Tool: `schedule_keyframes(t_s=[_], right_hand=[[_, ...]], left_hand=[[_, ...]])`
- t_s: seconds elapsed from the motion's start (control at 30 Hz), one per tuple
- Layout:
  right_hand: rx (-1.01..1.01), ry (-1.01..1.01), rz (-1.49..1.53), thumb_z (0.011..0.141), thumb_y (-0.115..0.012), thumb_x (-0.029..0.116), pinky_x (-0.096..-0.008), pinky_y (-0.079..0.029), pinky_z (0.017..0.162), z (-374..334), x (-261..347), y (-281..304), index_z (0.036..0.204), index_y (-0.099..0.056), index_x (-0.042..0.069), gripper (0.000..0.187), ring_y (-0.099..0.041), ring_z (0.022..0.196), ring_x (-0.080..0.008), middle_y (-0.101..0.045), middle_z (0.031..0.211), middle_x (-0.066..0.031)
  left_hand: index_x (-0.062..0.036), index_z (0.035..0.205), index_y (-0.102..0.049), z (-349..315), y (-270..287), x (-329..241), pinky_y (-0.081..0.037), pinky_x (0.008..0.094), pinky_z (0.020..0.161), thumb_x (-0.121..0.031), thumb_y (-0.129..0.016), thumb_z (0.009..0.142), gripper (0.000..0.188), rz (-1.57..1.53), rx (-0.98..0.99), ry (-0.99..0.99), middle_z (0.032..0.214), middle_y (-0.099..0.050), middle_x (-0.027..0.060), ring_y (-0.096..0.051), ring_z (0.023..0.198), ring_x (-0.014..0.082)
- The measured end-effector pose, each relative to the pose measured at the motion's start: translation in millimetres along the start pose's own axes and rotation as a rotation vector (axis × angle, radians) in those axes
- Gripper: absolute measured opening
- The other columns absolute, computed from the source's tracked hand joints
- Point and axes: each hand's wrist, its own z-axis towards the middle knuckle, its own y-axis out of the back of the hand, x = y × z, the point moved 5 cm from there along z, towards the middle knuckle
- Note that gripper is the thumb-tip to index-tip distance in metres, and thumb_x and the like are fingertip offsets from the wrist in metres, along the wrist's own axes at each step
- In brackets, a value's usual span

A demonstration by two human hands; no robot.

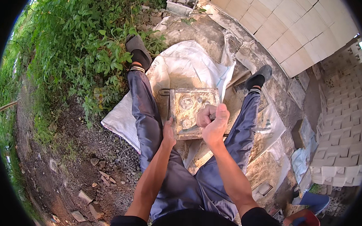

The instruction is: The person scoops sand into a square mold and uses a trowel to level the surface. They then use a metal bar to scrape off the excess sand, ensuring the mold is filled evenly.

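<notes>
Between my outstretched legs lies a square, metal-framed block (193,100), dusted tan, with round raised shapes on its face. A bent metal loop (164,92) sticks out at its upper left corner. My left hand (169,132) grips the block's lower left edge, its fingertips partly hidden by the side. Over the block's lower right part, my right hand (214,123) is closed in a fist with the thumb up. A small grey end (212,117) shows in that fist; the rest of what it holds is hidden.
White woven sacks (183,54) spread under the block and my legs (231,155), with tan powder on them. Leafy plants (79,48) and gravel (114,158) lie left. Pale stacked blocks (281,28) stand at right. A white crate (181,4) sits far off; another person (305,219) is lower right.
</notes>
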Motion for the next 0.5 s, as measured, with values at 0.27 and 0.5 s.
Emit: schedule_keyframes(t_s=[0.27,0.5], right_hand=[[0.08,0.143,-0.16,0.089,-0.031,0.061,-0.0278,-0.016,0.04,-13.9,-46.0,-2.1,0.048,-0.027,0.008,0.067,-0.024,0.04,-0.0099,-0.027,0.045,0.0001],[-0.068,0.039,0.024,0.091,-0.029,0.059,-0.0266,-0.017,0.039,-5.3,5.8,11.1,0.048,-0.026,0.008,0.067,-0.025,0.039,-0.0091,-0.028,0.044,0.0004]], left_hand=[[-0.0072,0.119,-0.048,-7.6,-5.9,-0.1,-0.042,0.0382,0.087,-0.034,-0.053,0.088,0.041,-0.028,0.125,-0.01,0.113,-0.053,0.0086,-0.052,0.103,0.0233],[-0.0092,0.123,-0.046,-0.4,8.4,3.3,-0.04,0.0416,0.092,-0.033,-0.053,0.088,0.043,0.015,-0.007,0.001,0.121,-0.051,0.0083,-0.05,0.107,0.0247]])
